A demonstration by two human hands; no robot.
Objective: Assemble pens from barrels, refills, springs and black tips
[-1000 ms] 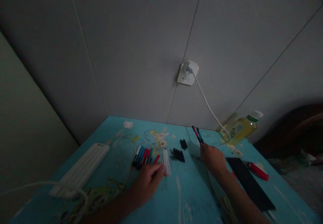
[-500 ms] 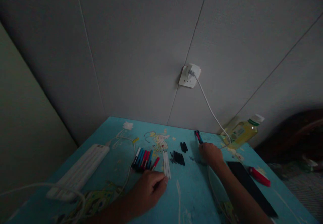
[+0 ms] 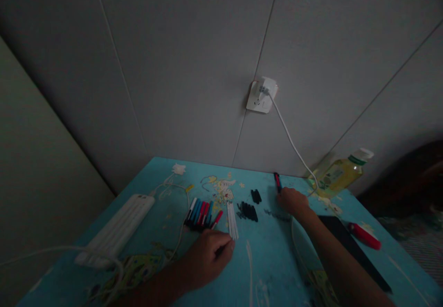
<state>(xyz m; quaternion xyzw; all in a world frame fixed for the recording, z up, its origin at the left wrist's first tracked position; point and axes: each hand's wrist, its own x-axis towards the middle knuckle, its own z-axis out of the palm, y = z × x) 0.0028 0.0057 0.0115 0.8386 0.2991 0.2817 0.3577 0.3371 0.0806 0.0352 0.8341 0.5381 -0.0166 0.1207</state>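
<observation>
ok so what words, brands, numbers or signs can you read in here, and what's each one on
None can be read.
Bottle: has a label, but its print is too blurred and dim to read.
Row of pens: any lettering is too small to make out.
Power strip and wall socket: no legible marking.

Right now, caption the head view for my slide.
Right hand holding pens, left hand beside white sticks on a blue table.
</observation>
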